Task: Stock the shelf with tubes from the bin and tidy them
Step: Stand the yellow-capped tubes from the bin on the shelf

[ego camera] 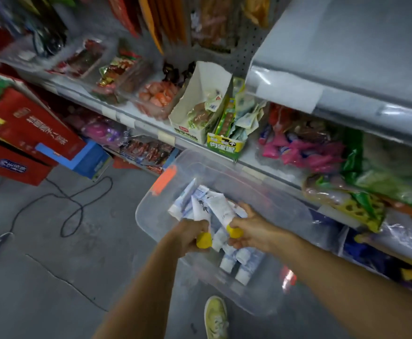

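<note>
Tubes (222, 207) are held in a bunch over the bin (148, 199), with more lying inside it. Left hand (190, 234) and right hand (250, 231) are each closed around tubes near the yellow caps (203, 240). Light, soft, slippery bodies are judged likely, so the stiffer cap end is preferred for holding.

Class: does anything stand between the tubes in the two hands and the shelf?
Nothing visible blocks the path. The left hand and right hand hold tubes over the clear bin; open air leads to the shelf.
</note>
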A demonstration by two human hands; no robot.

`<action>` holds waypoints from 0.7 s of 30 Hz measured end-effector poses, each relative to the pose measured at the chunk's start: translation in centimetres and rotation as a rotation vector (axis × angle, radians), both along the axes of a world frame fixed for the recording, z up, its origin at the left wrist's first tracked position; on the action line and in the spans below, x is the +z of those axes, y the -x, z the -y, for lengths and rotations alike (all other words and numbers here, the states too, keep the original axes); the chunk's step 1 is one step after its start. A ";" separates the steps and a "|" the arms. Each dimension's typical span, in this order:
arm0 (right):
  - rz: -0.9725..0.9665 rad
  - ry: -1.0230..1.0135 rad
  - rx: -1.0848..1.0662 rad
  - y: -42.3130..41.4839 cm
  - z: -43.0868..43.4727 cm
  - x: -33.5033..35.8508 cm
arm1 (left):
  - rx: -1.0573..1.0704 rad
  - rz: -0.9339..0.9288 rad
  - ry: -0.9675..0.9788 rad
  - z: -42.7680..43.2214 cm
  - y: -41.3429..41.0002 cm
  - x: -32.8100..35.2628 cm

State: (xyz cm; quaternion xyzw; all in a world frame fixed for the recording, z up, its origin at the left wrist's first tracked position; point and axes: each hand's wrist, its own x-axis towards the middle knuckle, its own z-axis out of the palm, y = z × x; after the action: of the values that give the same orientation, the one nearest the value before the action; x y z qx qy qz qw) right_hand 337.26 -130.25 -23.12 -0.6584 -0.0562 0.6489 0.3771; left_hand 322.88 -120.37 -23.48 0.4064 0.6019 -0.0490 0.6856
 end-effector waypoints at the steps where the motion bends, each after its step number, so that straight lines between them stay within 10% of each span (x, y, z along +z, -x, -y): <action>1: -0.015 -0.030 0.008 -0.5 1.9 1.6 | 0.028 0.058 -0.001 1.6 -0.3 1.4; 21: 0.925 -0.328 0.080 -13.4 45.0 33.5 | -0.197 0.744 -0.317 42.0 -17.2 30.1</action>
State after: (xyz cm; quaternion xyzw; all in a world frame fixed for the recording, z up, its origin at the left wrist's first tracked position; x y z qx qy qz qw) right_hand 350.65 -175.24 10.36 -0.8067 -0.3444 0.2852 0.3864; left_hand 340.11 -162.41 6.65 0.5526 0.2714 0.1293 0.7773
